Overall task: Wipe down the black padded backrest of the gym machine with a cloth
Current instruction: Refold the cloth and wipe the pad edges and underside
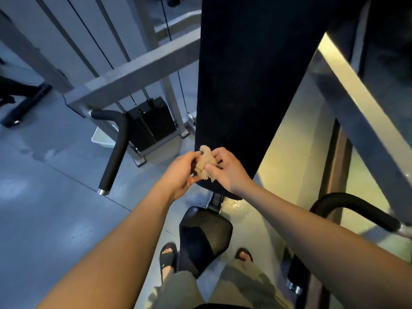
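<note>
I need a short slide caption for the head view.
Crumpled beige cloth held by left hand and right hand before the black backrest.

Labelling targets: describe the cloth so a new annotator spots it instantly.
Find the tall black padded backrest running up the middle of the frame. At its lower end the left hand and right hand pinch a small crumpled cloth between them. Unlike the smooth black padding behind it, it is pale beige with frayed edges.

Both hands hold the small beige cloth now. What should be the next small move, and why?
Probably press the crumpled beige cloth flat on the long black padded backrest with the right hand. Both it and the left hand pinch the cloth bunched near the pad's lower end, seemingly not wiping yet.
</note>
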`<act>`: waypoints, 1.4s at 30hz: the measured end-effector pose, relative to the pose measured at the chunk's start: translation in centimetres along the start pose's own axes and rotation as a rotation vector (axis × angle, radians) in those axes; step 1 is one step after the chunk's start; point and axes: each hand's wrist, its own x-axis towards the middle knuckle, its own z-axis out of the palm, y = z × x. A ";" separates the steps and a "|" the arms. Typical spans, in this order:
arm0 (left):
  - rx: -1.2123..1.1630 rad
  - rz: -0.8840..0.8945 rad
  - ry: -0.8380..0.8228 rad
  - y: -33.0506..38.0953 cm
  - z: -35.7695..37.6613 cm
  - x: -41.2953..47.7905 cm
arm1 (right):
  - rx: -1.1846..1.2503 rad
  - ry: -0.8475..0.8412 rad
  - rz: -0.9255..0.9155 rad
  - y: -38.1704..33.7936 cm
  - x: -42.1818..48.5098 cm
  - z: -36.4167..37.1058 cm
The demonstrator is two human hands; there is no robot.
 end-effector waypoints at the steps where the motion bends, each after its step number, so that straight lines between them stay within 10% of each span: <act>1: 0.015 0.000 -0.032 0.4 -0.3 0.3 | 0.015 0.044 0.012 -0.2 0.1 0.4; 17: 0.943 0.383 -0.042 7.8 -10.7 6.0 | -0.107 0.608 0.305 -4.1 2.7 6.5; 24: 0.955 0.369 -0.086 9.2 -8.3 11.0 | -0.581 0.943 -0.074 -3.4 9.6 0.5; 29: 0.930 0.386 -0.066 9.0 -6.3 13.6 | -0.798 0.947 -0.192 1.4 13.1 2.6; 36: 0.927 0.412 -0.052 8.2 -3.4 14.4 | -0.955 0.427 -0.157 5.5 9.9 6.6; 42: 1.063 0.308 -0.107 8.1 -2.6 14.1 | -0.763 0.938 -0.199 0.7 9.5 0.1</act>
